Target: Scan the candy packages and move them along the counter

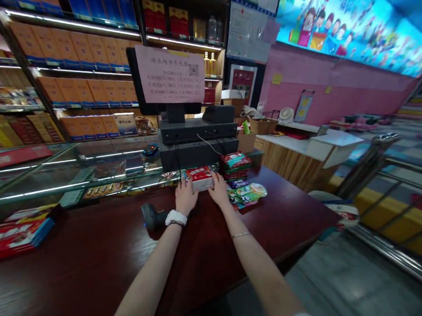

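Between my two hands is a red and white box point(200, 177), near the back of the dark red counter point(119, 262). My left hand point(186, 196) holds its left end, fingers bent over the edge, and a white band is on the wrist. On the right end rests my right hand point(219, 189), fingers curled against the side. A black handheld scanner point(153, 218) lies beside my left wrist. Just right of my right hand are a stack of red and green snack packets point(235, 163) and several colourful packets point(246, 193) lying flat.
Behind the box stands a black register point(197, 150) with a paper-covered screen point(169, 77). A glass display case point(70, 173) runs along the left. Red packages point(13, 236) lie at the counter's left end. A metal railing point(401, 208) stands on the right.
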Demonstrator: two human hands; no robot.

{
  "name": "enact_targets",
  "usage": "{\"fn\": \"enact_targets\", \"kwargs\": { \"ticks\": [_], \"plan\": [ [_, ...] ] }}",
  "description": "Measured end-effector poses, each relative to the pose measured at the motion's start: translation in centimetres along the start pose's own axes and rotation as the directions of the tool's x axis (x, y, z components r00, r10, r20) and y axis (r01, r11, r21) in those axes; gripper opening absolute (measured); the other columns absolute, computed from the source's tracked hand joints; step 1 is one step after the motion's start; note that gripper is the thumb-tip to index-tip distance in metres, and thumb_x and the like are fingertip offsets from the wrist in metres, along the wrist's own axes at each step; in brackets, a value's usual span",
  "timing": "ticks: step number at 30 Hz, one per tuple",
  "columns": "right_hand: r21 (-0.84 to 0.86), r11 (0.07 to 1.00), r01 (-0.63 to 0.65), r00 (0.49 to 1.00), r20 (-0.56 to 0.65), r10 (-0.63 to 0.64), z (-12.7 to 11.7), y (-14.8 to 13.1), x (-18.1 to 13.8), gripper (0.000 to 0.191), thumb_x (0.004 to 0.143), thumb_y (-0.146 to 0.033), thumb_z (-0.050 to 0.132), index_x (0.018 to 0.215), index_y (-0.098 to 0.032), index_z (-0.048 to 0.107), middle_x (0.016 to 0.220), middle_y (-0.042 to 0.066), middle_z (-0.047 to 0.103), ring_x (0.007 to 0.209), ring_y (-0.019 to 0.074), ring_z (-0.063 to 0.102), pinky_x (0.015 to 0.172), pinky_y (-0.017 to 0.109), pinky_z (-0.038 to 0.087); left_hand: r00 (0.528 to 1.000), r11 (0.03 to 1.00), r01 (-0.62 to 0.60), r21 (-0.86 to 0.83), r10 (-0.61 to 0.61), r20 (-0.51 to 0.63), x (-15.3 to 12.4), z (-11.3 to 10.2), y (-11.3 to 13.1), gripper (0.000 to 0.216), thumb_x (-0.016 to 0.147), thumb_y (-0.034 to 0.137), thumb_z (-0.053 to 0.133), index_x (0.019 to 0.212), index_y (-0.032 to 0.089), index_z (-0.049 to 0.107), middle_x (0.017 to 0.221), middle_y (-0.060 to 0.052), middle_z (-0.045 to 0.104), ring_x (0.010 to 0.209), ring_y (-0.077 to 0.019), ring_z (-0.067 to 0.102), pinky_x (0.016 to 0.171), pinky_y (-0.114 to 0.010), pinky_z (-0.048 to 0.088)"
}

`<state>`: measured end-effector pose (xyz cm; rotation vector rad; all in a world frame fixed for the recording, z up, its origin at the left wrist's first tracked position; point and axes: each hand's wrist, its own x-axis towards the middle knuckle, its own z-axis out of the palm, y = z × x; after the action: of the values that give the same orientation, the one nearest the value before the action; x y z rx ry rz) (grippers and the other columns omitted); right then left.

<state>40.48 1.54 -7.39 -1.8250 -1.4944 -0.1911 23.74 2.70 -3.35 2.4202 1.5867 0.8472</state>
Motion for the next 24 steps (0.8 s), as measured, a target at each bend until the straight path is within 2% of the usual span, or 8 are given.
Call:
{"fn": "enact_targets", "kwargs": {
  "ticks": [6,11,14,18,21,24],
  "plan": [
    [0.042,0.999,-0.024,0.998,0.062,0.021,0.0,0.0,0.1,0.069,0.08,-0.015,0.056,0.148,-0.019,0.043,0.154,0.016,0.042,0.144,0.0326,0.036,0.116,0.057,0.03,1.0,1.0,0.002,0.011,-0.001,-0.018,-0.2,0.0,0.2,0.057,0.09,0.025,0.052,0.146,0.015,0.044,0.151,-0.021,0.047,0.14,-0.034,0.044,0.115,-0.052,0.036],
    [0.089,0.996,-0.03,0.999,0.029,0.028,0.1,-0.4,0.2,0.066,0.077,-0.013,0.058,0.142,-0.016,0.049,0.15,0.016,0.047,0.142,0.0337,0.038,0.118,0.061,0.024,0.999,0.999,0.036,-0.033,-0.037,-0.016,-0.4,-0.4,0.7,0.063,0.085,0.026,0.058,0.146,0.015,0.044,0.15,-0.019,0.049,0.143,-0.0341,0.04,0.12,-0.056,0.027],
    [0.15,0.988,-0.024,0.999,-0.039,0.03,0.2,-0.7,0.3,0.058,0.075,-0.012,0.056,0.133,-0.016,0.055,0.141,0.015,0.056,0.136,0.0314,0.045,0.117,0.059,0.027,0.998,0.997,0.051,-0.064,-0.052,-0.024,-0.3,-0.6,1.1,0.061,0.083,0.027,0.06,0.142,0.015,0.048,0.147,-0.018,0.051,0.142,-0.0323,0.041,0.121,-0.054,0.024],
    [0.244,0.969,-0.03,0.981,-0.18,0.076,0.0,-1.1,0.3,0.039,0.079,-0.014,0.055,0.117,-0.019,0.064,0.123,0.012,0.065,0.12,0.0278,0.056,0.112,0.053,0.035,0.996,0.993,0.057,-0.107,-0.064,-0.07,-0.2,-1.2,1.6,0.051,0.083,0.024,0.058,0.134,0.019,0.054,0.135,-0.014,0.061,0.134,-0.0293,0.051,0.119,-0.052,0.027],
    [0.317,0.948,-0.02,0.957,-0.269,0.11,-0.7,-1.4,0.2,0.025,0.085,-0.024,0.058,0.108,-0.018,0.067,0.111,0.013,0.065,0.109,0.0266,0.06,0.101,0.044,0.046,0.992,0.989,0.048,-0.139,-0.064,-0.112,-0.4,-2.0,1.9,0.045,0.084,0.022,0.057,0.129,0.021,0.058,0.13,-0.012,0.064,0.13,-0.0288,0.053,0.118,-0.052,0.029],
    [0.341,0.94,-0.006,0.925,-0.355,0.134,-1.4,-2.0,0.0,0.022,0.09,-0.033,0.059,0.104,-0.019,0.067,0.104,0.011,0.062,0.102,0.025,0.061,0.094,0.039,0.05,0.988,0.984,0.036,-0.177,-0.061,-0.14,-0.7,-2.9,2.1,0.04,0.084,0.019,0.058,0.124,0.021,0.062,0.126,-0.011,0.067,0.128,-0.0293,0.055,0.116,-0.052,0.032]
  ]
}}
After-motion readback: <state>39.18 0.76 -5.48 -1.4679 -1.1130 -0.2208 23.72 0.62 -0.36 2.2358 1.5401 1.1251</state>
